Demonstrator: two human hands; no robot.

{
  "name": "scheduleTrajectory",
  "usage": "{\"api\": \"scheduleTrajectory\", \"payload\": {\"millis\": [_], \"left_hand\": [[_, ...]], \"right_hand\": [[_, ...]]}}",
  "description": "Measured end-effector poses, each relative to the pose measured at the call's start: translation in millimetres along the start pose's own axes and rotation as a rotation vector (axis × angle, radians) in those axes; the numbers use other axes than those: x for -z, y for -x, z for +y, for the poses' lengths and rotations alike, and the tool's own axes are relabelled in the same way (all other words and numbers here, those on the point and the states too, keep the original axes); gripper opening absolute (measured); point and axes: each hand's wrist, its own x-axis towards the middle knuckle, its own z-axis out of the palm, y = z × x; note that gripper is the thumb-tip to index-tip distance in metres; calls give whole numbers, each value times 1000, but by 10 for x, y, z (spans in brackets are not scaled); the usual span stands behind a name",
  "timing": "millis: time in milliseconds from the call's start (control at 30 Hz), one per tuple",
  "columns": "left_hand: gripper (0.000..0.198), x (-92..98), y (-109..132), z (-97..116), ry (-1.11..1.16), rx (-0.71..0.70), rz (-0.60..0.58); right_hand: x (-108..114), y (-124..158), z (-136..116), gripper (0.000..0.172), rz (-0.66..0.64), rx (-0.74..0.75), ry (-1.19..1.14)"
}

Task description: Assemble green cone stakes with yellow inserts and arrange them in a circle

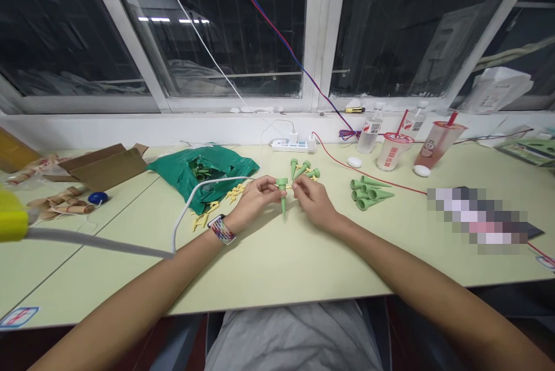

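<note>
A wide window point(229, 24) with pale frames and dark glass rises behind the power strip point(281, 146). The smooth, pale green table point(281, 273) spreads out in front of it, a straight seam crossing it to the strip's left. Left of the strip lies a thin, crinkled green plastic bag point(173, 169), torn open; farther left is a folded brown cardboard box point(110, 170). To the strip's right stand two clear plastic cups point(392, 154) with red straws.

Nearer the person than the strip, the left hand point(259, 197) holds a green spike point(282, 183) upright, a ribbed cap above and a tapering point below. The right hand point(316, 200), its thumb and finger pinched close, grips a small yellow piece point(289, 187) at the spike's side. More capped spikes point(304, 167) lie just in front of the strip, and hollow, capless cones point(368, 193) are heaped to its right. Left of the strip, beside the bag, loose yellow plastic pieces point(202, 221) lie scattered.
</note>
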Motion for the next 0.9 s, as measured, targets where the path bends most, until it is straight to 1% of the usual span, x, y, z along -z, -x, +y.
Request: {"api": "scheduleTrajectory", "payload": {"millis": [67,133,167,233,300,367,467,533,600,633,700,767,800,900], "left_hand": [[33,3,14,-10,97,38,-27],[33,7,21,-27,174,69,-50],[33,8,21,-34,193,72,-55],[35,6,16,-40,169,48,-49],[36,2,10,-37,70,-14,-22],[36,-3,14,-30,-51,-93,29],[31,-13,40,-18,-185,-209,75],[25,-16,56,-12,-232,-255,60],[23,-12,53,-9,-259,-256,43],[24,-7,44,-7,-266,-241,42],[27,5,19,-2,-267,-191,43],[31,15,-2,7,-230,-126,34],[32,17,-7,13,-200,-94,29],[35,20,1,24,-117,-39,24]], "right_hand": [[77,-8,15,19,-36,188,224],[129,-22,31,18,-76,301,339],[141,-30,35,20,-89,322,345],[130,-41,28,24,-98,292,272],[86,-46,0,29,-91,168,106],[35,-46,-43,36,-115,-45,-130],[0,-49,-120,39,-236,-428,-535],[14,-56,-167,39,-333,-645,-747],[39,-69,-198,39,-399,-773,-845],[47,-77,-205,39,-400,-791,-845],[51,-91,-200,40,-321,-740,-764],[42,-99,-176,40,-213,-616,-630],[35,-99,-159,38,-180,-550,-567],[28,-85,-111,34,-182,-396,-447]]}}
